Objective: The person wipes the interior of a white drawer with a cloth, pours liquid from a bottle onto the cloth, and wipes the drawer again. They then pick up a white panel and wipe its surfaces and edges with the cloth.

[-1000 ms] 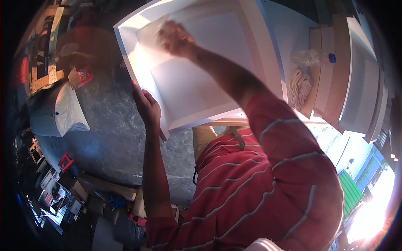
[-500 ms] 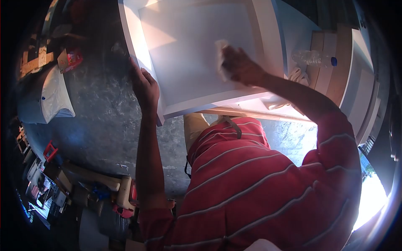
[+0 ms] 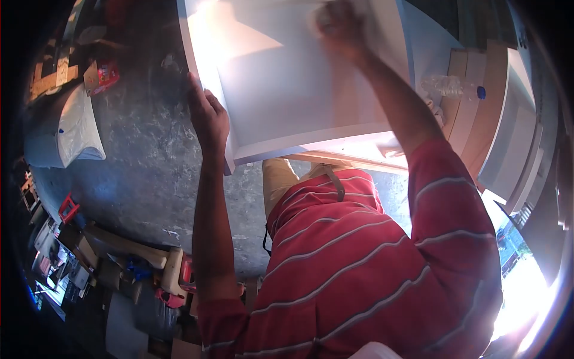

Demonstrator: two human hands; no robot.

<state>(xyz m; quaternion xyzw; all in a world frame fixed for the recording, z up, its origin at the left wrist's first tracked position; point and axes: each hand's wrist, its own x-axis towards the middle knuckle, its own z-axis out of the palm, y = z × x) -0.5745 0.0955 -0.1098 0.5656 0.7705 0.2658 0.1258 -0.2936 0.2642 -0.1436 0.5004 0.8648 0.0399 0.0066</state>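
Observation:
A white shallow box with a raised rim (image 3: 311, 141), like a drawer or a panelled door, lies in front of my body. My left hand (image 3: 209, 122) grips its left side, fingers on the outside of the rim. Over the far part of the inner face, my right hand (image 3: 344, 29) is closed on a pale cloth (image 3: 318, 21). Motion blurs that hand and the cloth, which is mostly hidden by the fingers. Bright light falls across the left part of the inner face.
At the right, a clear plastic bottle (image 3: 445, 87) with a blue cap lies on wooden boards (image 3: 478, 128), near some crumpled fabric (image 3: 433, 109). A white plastic-covered object (image 3: 81, 131) and a red item (image 3: 69, 208) are on the concrete floor (image 3: 149, 161) at left.
My right hand has moved away from my body, across the inner face with the cloth. My left hand stays on the rim. The white box has shifted slightly.

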